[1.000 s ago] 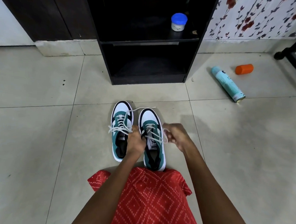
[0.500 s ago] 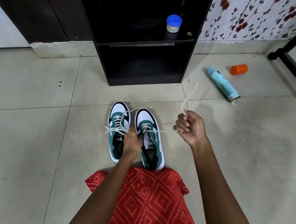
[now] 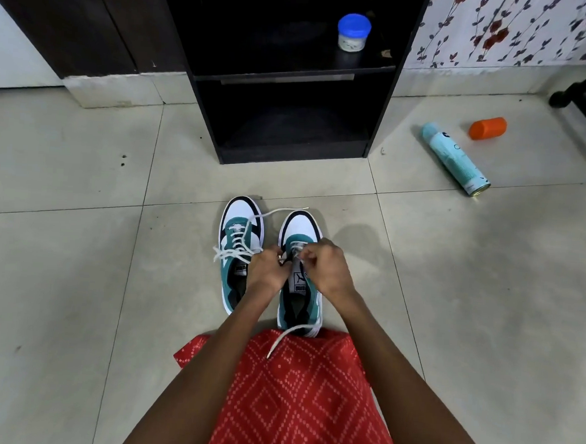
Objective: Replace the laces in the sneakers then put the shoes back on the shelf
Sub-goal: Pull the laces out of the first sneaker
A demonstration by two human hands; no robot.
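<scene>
The left sneaker (image 3: 236, 252) and right sneaker (image 3: 301, 229) stand side by side on the floor (image 3: 75, 277) at frame centre. Their long axes run up the frame, toes toward the black shelf (image 3: 293, 74). A blue-lidded jar (image 3: 353, 33) sits on its upper board. The left hand (image 3: 266, 270) and right hand (image 3: 328, 268), fingers curled, pinch the white lace (image 3: 290, 335) over the right sneaker's eyelets.

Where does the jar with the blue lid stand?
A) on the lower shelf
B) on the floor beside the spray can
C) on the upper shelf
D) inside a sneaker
C: the jar stands on the upper shelf, far from the floor.
</scene>
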